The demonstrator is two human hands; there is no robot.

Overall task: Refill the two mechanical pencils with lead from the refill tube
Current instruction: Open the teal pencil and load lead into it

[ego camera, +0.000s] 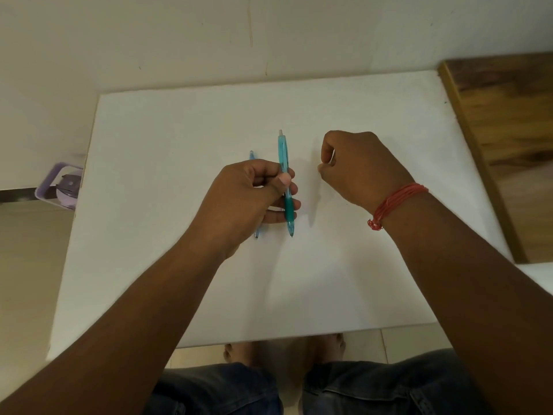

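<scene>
Left of the teal pencil point(284, 175), a second pencil point(252, 155) lies on the worktop point(179, 130), half hidden under my left hand point(251, 199), which grips the teal one. Right of it, my right hand point(356, 166) pinches something small, perhaps its cap; lead loading likely comes next, needing the refill tube, unseen.

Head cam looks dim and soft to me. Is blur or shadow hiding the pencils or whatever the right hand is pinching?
Head view: warm, dim light, soft overall, with wide-angle bending at the edges. The teal pencil in the left hand reads clearly; the second pencil is mostly hidden behind that hand. The right hand is closed on something too small and blurred to identify. Faint hand shadows lie on the white board, no glare.
</scene>
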